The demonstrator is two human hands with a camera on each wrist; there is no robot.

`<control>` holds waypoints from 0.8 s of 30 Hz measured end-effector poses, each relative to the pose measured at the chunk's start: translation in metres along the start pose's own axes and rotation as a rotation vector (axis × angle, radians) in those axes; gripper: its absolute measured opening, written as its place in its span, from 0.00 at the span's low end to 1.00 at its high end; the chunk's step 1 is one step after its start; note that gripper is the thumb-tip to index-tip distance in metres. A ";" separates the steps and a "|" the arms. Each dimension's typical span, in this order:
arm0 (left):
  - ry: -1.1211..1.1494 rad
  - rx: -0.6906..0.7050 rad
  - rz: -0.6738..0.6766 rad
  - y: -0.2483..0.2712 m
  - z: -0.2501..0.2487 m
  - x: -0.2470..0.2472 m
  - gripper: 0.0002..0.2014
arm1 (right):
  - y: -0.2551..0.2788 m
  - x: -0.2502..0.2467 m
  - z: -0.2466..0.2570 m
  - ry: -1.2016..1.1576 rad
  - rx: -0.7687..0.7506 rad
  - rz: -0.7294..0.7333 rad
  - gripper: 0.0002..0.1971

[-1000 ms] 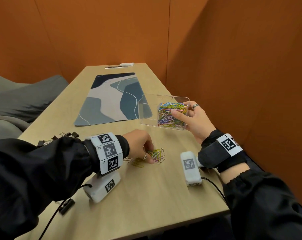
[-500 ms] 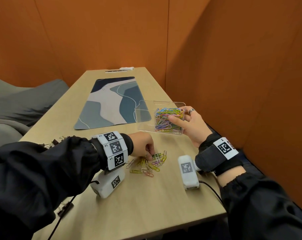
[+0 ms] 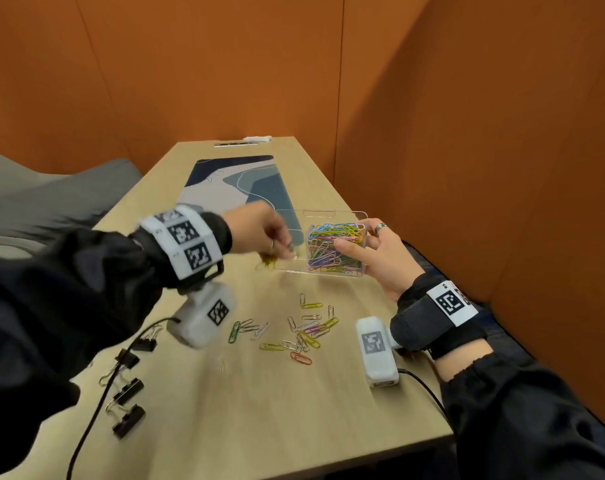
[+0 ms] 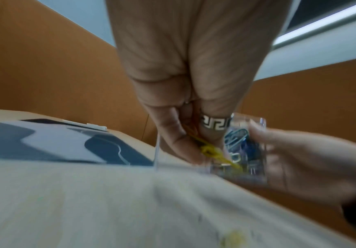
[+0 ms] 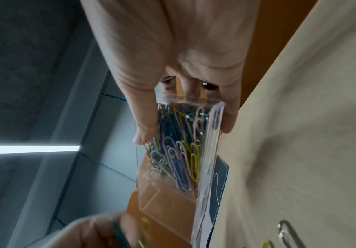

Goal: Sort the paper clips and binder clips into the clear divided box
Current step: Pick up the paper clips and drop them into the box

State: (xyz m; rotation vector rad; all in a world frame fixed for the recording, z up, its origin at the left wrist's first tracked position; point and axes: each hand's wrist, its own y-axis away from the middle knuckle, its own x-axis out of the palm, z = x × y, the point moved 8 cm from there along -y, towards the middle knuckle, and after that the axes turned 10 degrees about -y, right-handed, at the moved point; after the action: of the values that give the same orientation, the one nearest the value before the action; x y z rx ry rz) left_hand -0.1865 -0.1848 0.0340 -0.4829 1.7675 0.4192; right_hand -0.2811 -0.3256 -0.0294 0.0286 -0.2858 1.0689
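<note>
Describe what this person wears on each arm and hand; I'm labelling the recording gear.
Both arms are in black sleeves. The left hand has a silver patterned ring; its wrist carries a white band of square black-and-white markers and a white camera block with a black cable. The right hand has a silver ring, a black wrist strap with one marker, and another cabled white block.

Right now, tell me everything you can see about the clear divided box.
The clear divided box is a see-through, plastic-looking rectangle with an open top and a slot cut in its far wall. A divider splits it: the right compartment is packed with coloured paper clips, the left looks empty. The right hand grips its right end, thumb against the near wall. The left hand, pinching yellow clips, is at its left end.
</note>
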 end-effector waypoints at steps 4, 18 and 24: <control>0.183 0.034 -0.178 -0.016 -0.016 -0.049 0.08 | 0.001 0.004 -0.001 -0.003 0.010 0.030 0.18; 0.302 0.127 -0.265 -0.046 -0.046 -0.027 0.05 | 0.002 0.010 -0.004 -0.049 0.042 0.090 0.21; 0.289 0.139 -0.265 -0.042 -0.046 -0.020 0.09 | 0.001 0.008 -0.006 -0.075 0.056 0.073 0.22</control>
State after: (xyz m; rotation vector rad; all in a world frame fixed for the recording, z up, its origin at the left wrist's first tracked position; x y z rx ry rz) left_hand -0.1975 -0.2424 0.0631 -0.6943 1.9597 0.0395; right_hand -0.2772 -0.3174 -0.0338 0.1094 -0.3260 1.1496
